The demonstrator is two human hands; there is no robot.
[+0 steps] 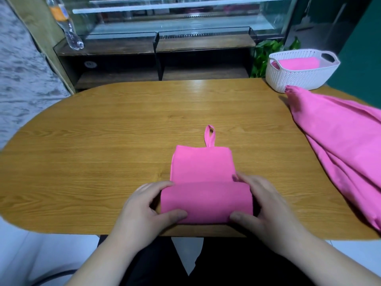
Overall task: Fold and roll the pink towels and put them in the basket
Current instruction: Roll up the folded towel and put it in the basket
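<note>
Pink towel (206, 201), half rolled up, is gripped at both ends. The left hand (144, 205) is curled round the left end of the roll, with the thumb laid on the near side and the fingers hooked over the top. The right hand (261, 203) is wrapped round the right end the same way, so both hands are closed on the one towel. The rolled part is parked close to the near edge of the wooden table (103, 141), roughly in the middle. The unrolled rest of it is spread flat just beyond the roll, pointing away from the person. A hanging loop (209, 136) is stuck out from the far edge of that flat bit and is lying on the wood. Further out to the right, loose pink towels (340, 141) are heaped along the right side of the table, and how many are in there can't really be told. The far tip of that heap is right up against a white woven-look basket (296, 78), which is set at the far right corner. One rolled towel (296, 64) is already tucked inside it. A leafy green plant (266, 56) is seen just behind the basket. A glass display case (185, 17) is lined up past the table, with a plastic bottle (68, 27) at its left end.
</note>
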